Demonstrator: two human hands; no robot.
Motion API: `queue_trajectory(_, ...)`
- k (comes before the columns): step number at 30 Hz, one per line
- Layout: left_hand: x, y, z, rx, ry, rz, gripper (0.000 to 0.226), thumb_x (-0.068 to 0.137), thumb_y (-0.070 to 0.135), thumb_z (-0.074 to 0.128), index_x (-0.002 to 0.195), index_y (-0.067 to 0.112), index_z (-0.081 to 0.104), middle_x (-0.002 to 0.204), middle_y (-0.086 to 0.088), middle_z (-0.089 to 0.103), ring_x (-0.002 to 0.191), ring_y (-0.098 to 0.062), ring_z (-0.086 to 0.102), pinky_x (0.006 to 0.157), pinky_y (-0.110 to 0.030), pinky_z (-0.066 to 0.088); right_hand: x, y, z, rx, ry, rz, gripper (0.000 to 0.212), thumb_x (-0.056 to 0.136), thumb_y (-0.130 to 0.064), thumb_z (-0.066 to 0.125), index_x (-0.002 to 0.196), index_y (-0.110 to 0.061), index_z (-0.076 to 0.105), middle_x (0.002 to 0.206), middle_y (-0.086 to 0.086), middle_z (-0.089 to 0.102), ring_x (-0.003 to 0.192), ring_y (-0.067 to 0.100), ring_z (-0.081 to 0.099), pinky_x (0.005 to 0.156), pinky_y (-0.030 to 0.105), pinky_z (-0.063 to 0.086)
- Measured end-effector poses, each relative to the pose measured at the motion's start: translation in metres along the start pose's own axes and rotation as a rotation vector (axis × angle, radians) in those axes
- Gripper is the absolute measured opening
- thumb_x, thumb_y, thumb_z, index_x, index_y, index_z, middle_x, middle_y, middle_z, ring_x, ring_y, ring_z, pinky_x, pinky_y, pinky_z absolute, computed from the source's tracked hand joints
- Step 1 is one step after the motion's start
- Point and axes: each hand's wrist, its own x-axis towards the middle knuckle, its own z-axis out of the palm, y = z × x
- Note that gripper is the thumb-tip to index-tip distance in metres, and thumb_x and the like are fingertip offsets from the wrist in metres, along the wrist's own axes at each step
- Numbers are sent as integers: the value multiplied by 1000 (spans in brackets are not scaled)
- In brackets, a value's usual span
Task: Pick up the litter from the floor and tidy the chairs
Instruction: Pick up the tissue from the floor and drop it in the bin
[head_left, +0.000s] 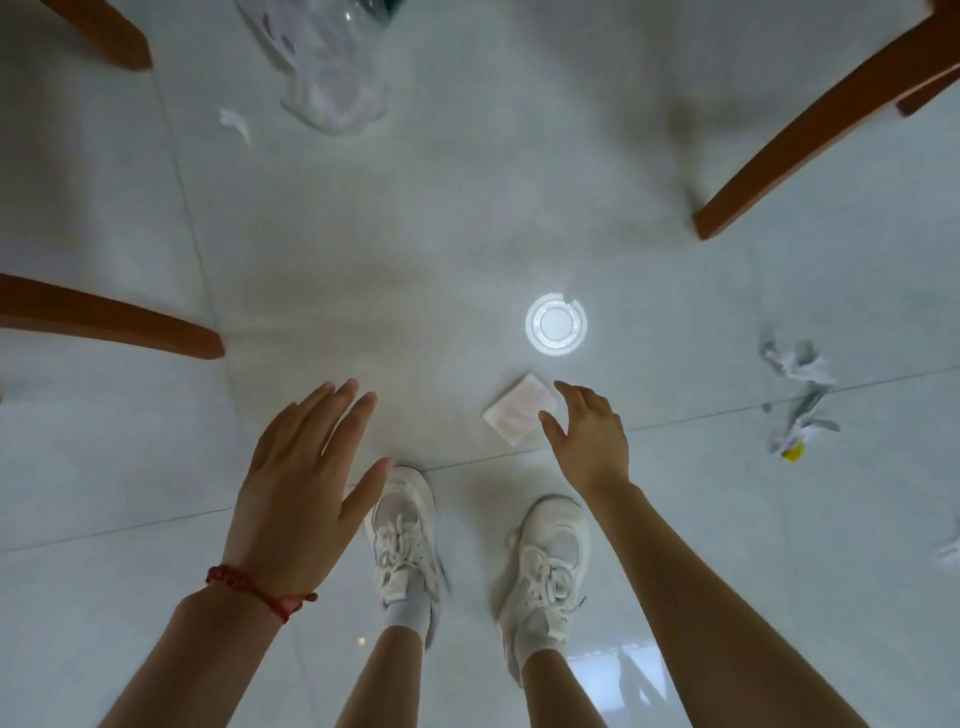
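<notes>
A small square white packet (519, 409) lies flat on the pale tiled floor just ahead of my feet. My right hand (589, 439) hovers at its right edge, fingers spread and curled, holding nothing. My left hand (306, 467), with a red cord at the wrist, is spread flat above the floor to the left, empty. More litter lies around: a crumpled grey-white wrapper with a yellow bit (797, 400) at the right, a small white scrap (234, 123) at the upper left, and a clear plastic bag (332, 67) at the top.
Brown wooden chair legs stand at the upper right (810, 135), the left (114, 322) and the top left corner (98, 31). A round ceiling-light reflection (556, 325) shines on the floor. My white sneakers (405, 535) stand below the hands. Another white scrap (950, 545) sits at the right edge.
</notes>
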Motion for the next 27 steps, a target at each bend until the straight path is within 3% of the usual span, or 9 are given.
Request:
queue_trajectory(8, 11, -40, 92, -6, -41, -17, 62, 95, 46, 24, 125, -1, 52, 128, -19, 54, 120, -31, 45, 94, -47, 41, 56, 21, 106, -85, 31, 45, 52, 80, -21, 67, 127, -10, 48, 132, 13, 48, 115, 31, 46, 88, 41, 39)
queue_trajectory(11, 15, -46, 108, -3, -21, -23, 63, 96, 46, 22, 123, -2, 53, 126, -20, 55, 118, -31, 47, 93, -45, 40, 60, 24, 126, -133, 120, 28, 47, 66, -9, 76, 110, -8, 59, 110, 18, 57, 94, 37, 55, 71, 42, 47)
queue_trajectory(14, 16, -49, 114, -13, -22, -22, 65, 96, 47, 20, 123, -2, 53, 126, -20, 55, 119, -30, 45, 93, -44, 39, 59, 25, 132, -83, 150, -9, 30, 70, -4, 72, 98, -2, 62, 92, 23, 60, 73, 40, 59, 58, 39, 48)
queue_trajectory(17, 15, -51, 109, -29, -29, -18, 65, 96, 47, 20, 123, -1, 53, 126, -19, 55, 120, -29, 45, 94, -45, 39, 56, 19, 119, 35, 110, -4, 17, 82, -4, 60, 98, 2, 61, 93, 21, 61, 74, 39, 58, 56, 34, 43)
queue_trajectory(23, 10, -46, 56, -71, -10, -44, 64, 96, 47, 21, 123, -1, 53, 126, -20, 55, 119, -30, 46, 94, -42, 36, 37, -34, 40, 169, 238, -142, 10, 77, -4, 66, 87, -3, 65, 80, 11, 60, 58, 25, 53, 52, 23, 32)
queue_trajectory(25, 8, -44, 29, -94, 20, -55, 63, 96, 47, 22, 122, -1, 54, 125, -20, 56, 119, -28, 42, 93, -43, 37, 26, -57, 1, 195, 271, -189, 8, 79, -10, 64, 85, -5, 65, 78, 8, 59, 56, 21, 51, 49, 18, 30)
queue_trajectory(27, 8, -44, -2, -109, 48, -63, 64, 95, 47, 23, 121, -2, 54, 124, -21, 56, 119, -27, 41, 92, -44, 38, 15, -83, -40, 214, 309, -238, 18, 82, -23, 56, 84, -6, 65, 75, 6, 59, 55, 15, 47, 48, 16, 31)
